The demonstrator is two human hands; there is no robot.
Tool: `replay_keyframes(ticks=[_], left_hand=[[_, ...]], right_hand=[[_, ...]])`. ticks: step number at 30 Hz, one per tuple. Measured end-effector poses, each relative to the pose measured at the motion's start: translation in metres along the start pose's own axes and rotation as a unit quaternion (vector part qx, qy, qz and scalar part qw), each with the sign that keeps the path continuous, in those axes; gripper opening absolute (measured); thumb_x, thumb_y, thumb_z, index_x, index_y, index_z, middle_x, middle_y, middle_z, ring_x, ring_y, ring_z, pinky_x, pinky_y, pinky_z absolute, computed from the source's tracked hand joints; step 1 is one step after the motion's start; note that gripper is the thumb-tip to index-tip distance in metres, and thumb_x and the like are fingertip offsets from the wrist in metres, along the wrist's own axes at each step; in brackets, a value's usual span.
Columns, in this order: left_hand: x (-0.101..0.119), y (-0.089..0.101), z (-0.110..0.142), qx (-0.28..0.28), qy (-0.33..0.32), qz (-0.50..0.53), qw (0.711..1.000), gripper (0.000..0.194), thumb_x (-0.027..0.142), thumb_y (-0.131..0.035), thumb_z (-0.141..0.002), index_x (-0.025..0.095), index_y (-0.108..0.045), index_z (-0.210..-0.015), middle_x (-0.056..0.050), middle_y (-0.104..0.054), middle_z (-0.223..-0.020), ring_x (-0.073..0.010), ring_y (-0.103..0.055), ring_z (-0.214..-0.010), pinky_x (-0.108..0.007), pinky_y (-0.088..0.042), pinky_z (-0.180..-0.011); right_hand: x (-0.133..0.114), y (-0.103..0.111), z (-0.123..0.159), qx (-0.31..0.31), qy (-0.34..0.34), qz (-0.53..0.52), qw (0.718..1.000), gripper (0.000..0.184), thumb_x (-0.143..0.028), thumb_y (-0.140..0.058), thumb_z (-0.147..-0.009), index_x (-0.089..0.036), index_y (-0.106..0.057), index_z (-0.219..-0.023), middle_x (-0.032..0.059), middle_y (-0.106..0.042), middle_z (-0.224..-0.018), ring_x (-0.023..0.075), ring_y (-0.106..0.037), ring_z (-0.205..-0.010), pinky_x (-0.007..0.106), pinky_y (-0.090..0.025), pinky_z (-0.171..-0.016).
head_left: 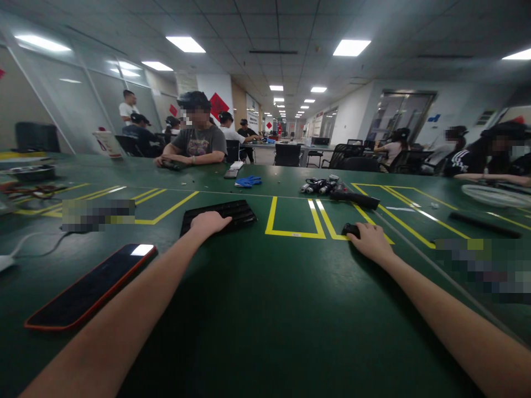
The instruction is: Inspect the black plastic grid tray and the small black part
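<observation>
On the table (pixel 274 309), right fingers (pixel 366 229) clasp a half-hidden mouse (pixel 350 228); whether left fingers (pixel 223 221) grip the keyboard (pixel 240 210) is unclear.

Cold white light falls from ceiling panels (pixel 352 48) high beyond the keyboard (pixel 243 213), yet the room is fairly dim — a grey ceiling (pixel 298 22), murky corners. Nearer than the keyboard, the green tabletop (pixel 274 309) sinks almost to black. Left of it, hard white glare sits on the far corner of the phone (pixel 91 290); right of it, yellow tape (pixel 282 234) catches small glints. The wide lens stretches the edges. Far beyond the keyboard, people (pixel 230 131) look soft, and blocky pixelation (pixel 97 214) hides patches on both sides.
</observation>
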State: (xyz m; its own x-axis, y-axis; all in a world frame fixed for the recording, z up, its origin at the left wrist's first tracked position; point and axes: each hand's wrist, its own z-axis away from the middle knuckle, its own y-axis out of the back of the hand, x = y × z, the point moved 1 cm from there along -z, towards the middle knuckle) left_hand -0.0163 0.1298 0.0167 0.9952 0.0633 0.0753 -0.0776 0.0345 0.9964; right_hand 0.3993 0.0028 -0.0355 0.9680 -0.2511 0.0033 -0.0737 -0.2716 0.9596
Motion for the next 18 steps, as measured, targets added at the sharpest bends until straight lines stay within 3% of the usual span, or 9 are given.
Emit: replay_keyframes(ticks=[6, 9, 15, 18], left_hand=[[0.005, 0.002, 0.006, 0.026, 0.031, 0.027, 0.999, 0.063, 0.057, -0.041, -0.073, 0.007, -0.066, -0.101, -0.024, -0.063, -0.110, -0.0387, -0.058, -0.101, -0.043, -0.047, -0.076], [0.005, 0.000, 0.013, 0.041, 0.022, 0.042, 0.998, 0.062, 0.059, -0.042, -0.070, 0.008, -0.067, -0.096, -0.023, -0.064, -0.107, -0.0366, -0.060, -0.098, -0.039, -0.048, -0.073], [0.019, -0.012, 0.033, 0.084, -0.053, 0.103, 0.990, 0.049, 0.058, -0.044, -0.071, 0.014, -0.064, -0.080, -0.016, -0.067, -0.092, -0.0312, -0.062, -0.087, -0.034, -0.046, -0.066], [0.036, -0.021, 0.053, 0.119, -0.126, 0.169, 0.970, 0.039, 0.054, -0.047, -0.073, 0.017, -0.059, -0.076, -0.010, -0.065, -0.085, -0.0251, -0.060, -0.080, -0.032, -0.044, -0.064]], right_hand=[[-0.001, -0.005, 0.000, 0.008, 0.006, -0.044, 0.999, 0.045, -0.038, -0.041, -0.085, -0.009, -0.053, -0.117, 0.0171, -0.058, -0.116, 0.0317, -0.047, -0.109, 0.042, -0.037, -0.093], [-0.015, -0.004, 0.003, 0.007, 0.023, -0.100, 0.995, 0.042, -0.036, -0.046, -0.084, -0.010, -0.054, -0.116, 0.0151, -0.058, -0.115, 0.0307, -0.046, -0.110, 0.042, -0.037, -0.094], [-0.090, 0.003, 0.012, 0.000, 0.149, -0.217, 0.965, 0.035, -0.030, -0.051, -0.082, -0.015, -0.055, -0.113, 0.0117, -0.059, -0.113, 0.0270, -0.046, -0.110, 0.042, -0.038, -0.096], [-0.124, 0.001, 0.013, 0.006, 0.174, -0.288, 0.942, 0.035, -0.029, -0.050, -0.082, -0.014, -0.054, -0.114, 0.0126, -0.059, -0.112, 0.0260, -0.049, -0.107, 0.043, -0.041, -0.094]])
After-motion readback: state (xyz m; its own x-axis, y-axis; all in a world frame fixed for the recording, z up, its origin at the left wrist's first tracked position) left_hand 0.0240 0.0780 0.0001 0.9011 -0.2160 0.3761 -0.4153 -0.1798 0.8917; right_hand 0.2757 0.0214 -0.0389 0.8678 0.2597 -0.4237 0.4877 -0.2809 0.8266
